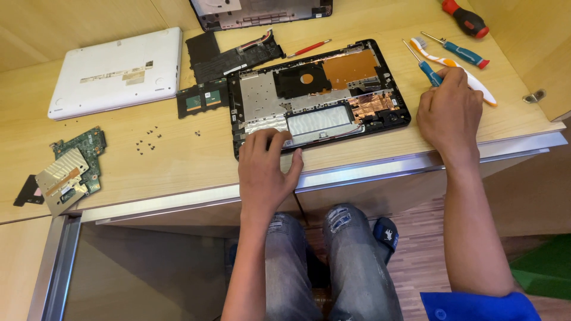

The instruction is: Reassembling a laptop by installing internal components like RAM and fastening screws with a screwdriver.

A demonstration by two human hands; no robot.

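An opened black laptop base (319,95) lies on the wooden table, its inner metal plates and copper foil showing. My left hand (266,167) rests on its near edge, fingers spread over the rim. My right hand (449,113) is on the table right of the base, fingers curled around the blue-handled screwdriver (427,68). A white and orange toothbrush (453,68) lies right beside that hand.
A white laptop cover (116,72) lies at the back left. A black battery pack (235,54), a small dark board (202,98), a green circuit board with heatsink (72,169), loose screws (147,139), and other screwdrivers (465,18) are scattered around. The table edge (369,169) runs below.
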